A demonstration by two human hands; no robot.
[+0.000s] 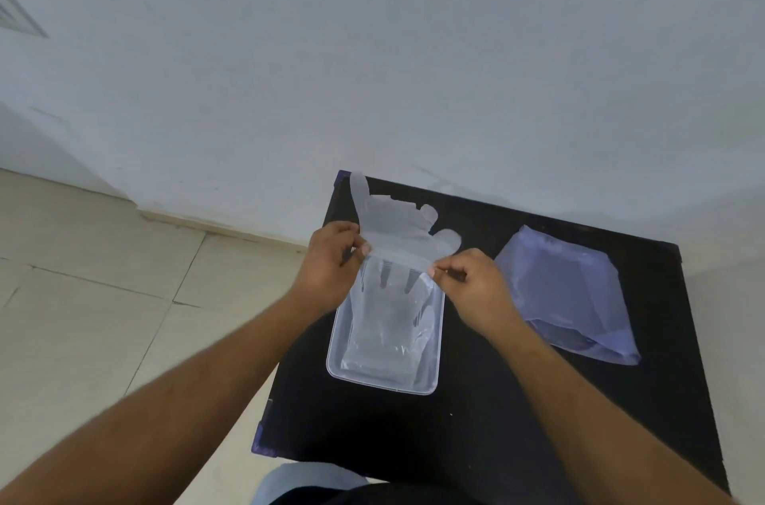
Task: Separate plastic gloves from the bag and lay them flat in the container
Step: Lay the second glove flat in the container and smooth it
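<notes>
A thin clear plastic glove (393, 221) is stretched by its cuff between my two hands, its fingers pointing away toward the table's far edge. My left hand (331, 260) pinches the cuff's left corner and my right hand (467, 281) pinches the right corner. Just below them sits a clear rectangular container (343, 370) with at least one glove (389, 310) lying flat inside. The bluish plastic bag (567, 293) of gloves lies to the right of the container, untouched.
Everything rests on a small black table (476, 434) pushed against a pale wall. Beige tiled floor lies to the left. My lap shows at the bottom edge below the table.
</notes>
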